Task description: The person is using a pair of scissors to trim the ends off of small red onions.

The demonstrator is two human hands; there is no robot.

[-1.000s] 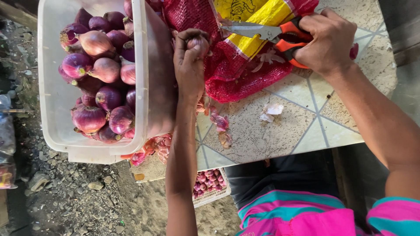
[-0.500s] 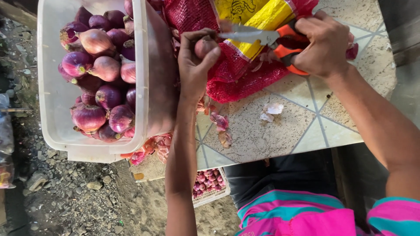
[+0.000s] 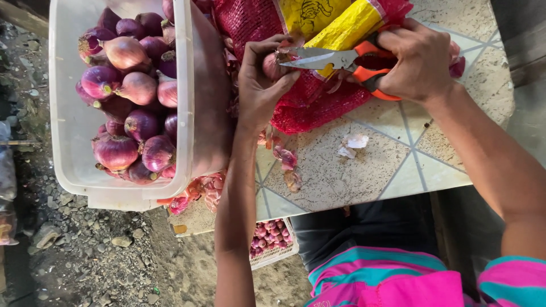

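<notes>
While the tiled table top [image 3: 341, 176] carries everything, the biggest thing on it is the clear plastic tub [image 3: 74, 142] at nine o'clock, already heaped with red onions [image 3: 128, 108]. At twelve o'clock lies the red mesh sack [image 3: 256, 23] with a yellow label [image 3: 341, 28] across it, and loose onion skins [image 3: 287, 162] are scattered near six o'clock of the hands, close to the table's front edge. Below the table edge, a small crate of shallots [image 3: 270, 239] shows between the arm and the lap.

Near the sack's lower edge, the left hand [image 3: 259, 91] is clenched around a small red onion [image 3: 273, 65], thumb and fingers wrapped so that only its end peeks out toward three o'clock. Just beside it, the right hand [image 3: 418, 62] grasps the orange handles of the kitchen scissors [image 3: 341, 59], whose steel blades point toward nine o'clock and meet the onion's exposed end.

To trim well, I judge the onion should be held firm with the fingertips tucked back from the blades, only the stub end offered. A short, square snip close to the bulb would take off the dry end without cutting into flesh, and keeping both hands over the table lets the trimmings fall with the other skins.
</notes>
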